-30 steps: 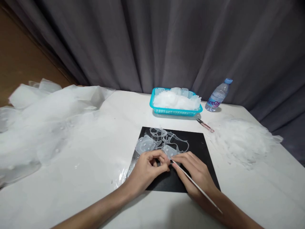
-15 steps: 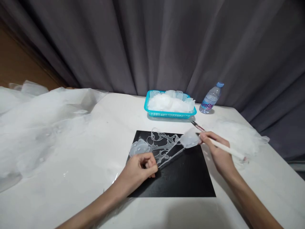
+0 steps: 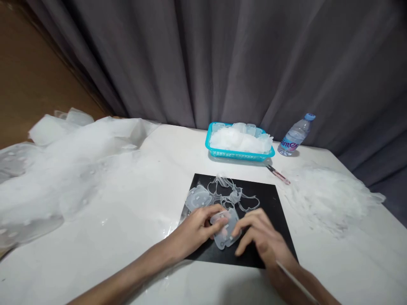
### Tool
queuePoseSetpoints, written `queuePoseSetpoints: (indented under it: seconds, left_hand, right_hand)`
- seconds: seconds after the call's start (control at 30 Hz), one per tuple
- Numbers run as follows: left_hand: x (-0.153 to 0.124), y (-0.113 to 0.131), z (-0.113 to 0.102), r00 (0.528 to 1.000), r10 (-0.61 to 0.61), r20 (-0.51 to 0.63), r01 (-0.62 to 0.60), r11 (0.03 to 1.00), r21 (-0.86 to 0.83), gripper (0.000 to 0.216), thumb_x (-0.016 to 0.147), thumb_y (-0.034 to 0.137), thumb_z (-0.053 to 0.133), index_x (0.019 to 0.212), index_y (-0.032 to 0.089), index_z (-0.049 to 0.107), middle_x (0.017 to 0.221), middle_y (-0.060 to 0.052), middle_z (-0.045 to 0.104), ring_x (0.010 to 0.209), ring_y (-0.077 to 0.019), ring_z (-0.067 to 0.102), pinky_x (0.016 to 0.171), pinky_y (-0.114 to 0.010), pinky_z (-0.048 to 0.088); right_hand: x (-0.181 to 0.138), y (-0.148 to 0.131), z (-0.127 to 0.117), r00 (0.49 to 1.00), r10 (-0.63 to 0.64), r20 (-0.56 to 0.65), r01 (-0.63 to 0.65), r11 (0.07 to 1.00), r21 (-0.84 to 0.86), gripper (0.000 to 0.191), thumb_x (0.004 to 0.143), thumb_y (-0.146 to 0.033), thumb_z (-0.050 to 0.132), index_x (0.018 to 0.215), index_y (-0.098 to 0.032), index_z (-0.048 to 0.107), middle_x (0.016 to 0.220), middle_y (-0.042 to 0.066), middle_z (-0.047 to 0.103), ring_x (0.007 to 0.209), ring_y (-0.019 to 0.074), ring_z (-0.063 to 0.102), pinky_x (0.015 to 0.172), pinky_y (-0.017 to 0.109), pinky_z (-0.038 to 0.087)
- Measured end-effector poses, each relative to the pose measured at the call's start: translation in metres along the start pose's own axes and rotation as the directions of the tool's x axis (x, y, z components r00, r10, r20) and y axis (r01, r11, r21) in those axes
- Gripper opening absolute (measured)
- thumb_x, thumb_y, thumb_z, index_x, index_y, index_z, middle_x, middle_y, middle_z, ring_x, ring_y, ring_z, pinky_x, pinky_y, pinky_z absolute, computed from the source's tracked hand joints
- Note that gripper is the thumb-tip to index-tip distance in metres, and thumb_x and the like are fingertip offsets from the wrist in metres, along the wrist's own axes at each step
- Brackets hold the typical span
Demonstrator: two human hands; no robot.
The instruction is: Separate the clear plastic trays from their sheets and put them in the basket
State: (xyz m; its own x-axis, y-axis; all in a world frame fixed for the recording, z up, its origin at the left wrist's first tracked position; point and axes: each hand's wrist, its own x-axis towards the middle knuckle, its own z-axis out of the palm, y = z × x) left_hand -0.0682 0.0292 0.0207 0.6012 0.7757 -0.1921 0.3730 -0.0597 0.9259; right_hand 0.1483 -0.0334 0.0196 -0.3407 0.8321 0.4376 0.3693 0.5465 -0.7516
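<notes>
My left hand is closed on a translucent, rounded plastic piece with small pale bumps, thumb on top. My right hand is at that piece's right edge, its fingers bent and slightly blurred; whether they touch it I cannot tell. A thin white pen-like tool is tucked in the right hand, pointing back toward me. Beyond the hands, thin clear offcut strips lie tangled on a black mat. Another translucent piece lies at the mat's left edge.
At the back stands a turquoise basket heaped with translucent pieces, with a water bottle to its right. Pink-handled tweezers lie in front. A large pile of translucent sheets covers the left; clear scraps are heaped at the right.
The strips pulled taut between my hands now lie loose on the mat. Both hands have come together at one plastic piece; the tool has swung back in my right hand. The view has shifted left.
</notes>
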Motion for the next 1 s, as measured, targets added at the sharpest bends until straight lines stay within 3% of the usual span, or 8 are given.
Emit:
queuePoseSetpoints:
  seconds: [0.1,0.17,0.3,0.47,0.67,0.8,0.9,1.0]
  left_hand:
    - [-0.003,0.005,-0.001,1.000,-0.002,-0.016,0.004,0.993,0.121,0.025,0.098,0.038,0.056,0.112,0.022,0.068,0.074,0.003,0.060,0.062,-0.0138,0.047,0.060,-0.024,0.034]
    - [-0.004,0.008,0.001,1.000,-0.002,-0.022,0.005,0.989,0.151,0.022,0.096,0.035,0.057,0.110,0.022,0.068,0.069,0.004,0.055,0.060,-0.0134,0.043,0.058,-0.024,0.030]
    - [-0.005,0.012,0.007,1.000,0.014,-0.006,-0.013,0.994,0.107,0.027,0.101,0.045,0.052,0.099,0.021,0.066,0.069,0.003,0.060,0.063,-0.0141,0.049,0.060,-0.025,0.033]
    - [-0.009,0.014,0.004,0.999,0.041,-0.013,-0.040,0.993,0.108,0.035,0.105,0.052,0.046,0.097,0.022,0.064,0.070,0.003,0.063,0.066,-0.0146,0.054,0.063,-0.025,0.036]
    - [-0.017,0.014,0.010,0.965,0.255,0.058,-0.258,0.891,0.374,0.031,0.111,0.038,0.036,0.102,0.022,0.061,0.086,-0.001,0.065,0.074,-0.0163,0.062,0.070,-0.029,0.044]
    - [-0.020,0.005,0.018,0.923,0.365,0.121,-0.374,0.780,0.502,0.032,0.110,0.027,0.033,0.107,0.021,0.064,0.090,-0.007,0.071,0.080,-0.0216,0.068,0.074,-0.035,0.053]
    - [-0.026,-0.006,0.025,0.845,0.504,0.180,-0.528,0.730,0.433,0.030,0.104,0.021,0.042,0.117,0.022,0.069,0.108,-0.014,0.076,0.103,-0.0298,0.071,0.092,-0.045,0.057]
    - [-0.036,-0.013,0.034,0.843,0.517,0.148,-0.537,0.817,0.208,0.024,0.096,0.030,0.058,0.115,0.027,0.073,0.108,-0.011,0.078,0.104,-0.0317,0.072,0.092,-0.046,0.060]
  right_hand:
    - [0.008,0.011,-0.012,0.987,0.114,-0.115,-0.121,0.991,-0.060,0.040,0.112,-0.037,0.030,0.100,-0.023,0.065,0.101,0.006,0.066,0.097,0.0196,0.062,0.089,0.034,0.052]
    - [0.012,0.017,-0.013,0.975,0.216,-0.047,-0.219,0.974,-0.065,0.028,0.111,-0.034,0.037,0.108,-0.023,0.064,0.103,0.006,0.065,0.096,0.0188,0.063,0.086,0.032,0.051]
    - [0.013,0.018,-0.008,0.944,0.287,0.165,-0.290,0.957,-0.004,0.023,0.107,-0.035,0.049,0.099,-0.022,0.066,0.095,0.002,0.065,0.089,0.0172,0.062,0.080,0.029,0.050]
    - [0.018,0.007,-0.013,0.909,0.387,0.156,-0.406,0.906,0.118,0.031,0.101,-0.047,0.058,0.091,-0.020,0.071,0.073,-0.003,0.054,0.057,0.0107,0.041,0.053,0.024,0.036]
    - [0.025,-0.002,-0.025,0.876,0.449,0.174,-0.477,0.860,0.181,0.038,0.094,-0.054,0.064,0.082,-0.019,0.071,0.061,-0.006,0.040,0.055,0.0102,0.032,0.050,0.023,0.027]
    - [0.023,0.001,-0.024,0.853,0.460,0.247,-0.513,0.827,0.230,0.038,0.096,-0.054,0.062,0.083,-0.019,0.067,0.064,-0.005,0.044,0.057,0.0106,0.036,0.052,0.023,0.029]
    - [0.020,0.008,-0.019,0.868,0.453,0.201,-0.490,0.848,0.205,0.035,0.101,-0.050,0.054,0.085,-0.019,0.062,0.072,-0.002,0.054,0.064,0.0129,0.049,0.058,0.024,0.041]
    - [0.016,0.015,-0.014,0.900,0.435,0.033,-0.436,0.900,0.019,0.028,0.104,-0.040,0.044,0.085,-0.021,0.054,0.078,0.000,0.059,0.070,0.0159,0.057,0.063,0.026,0.046]
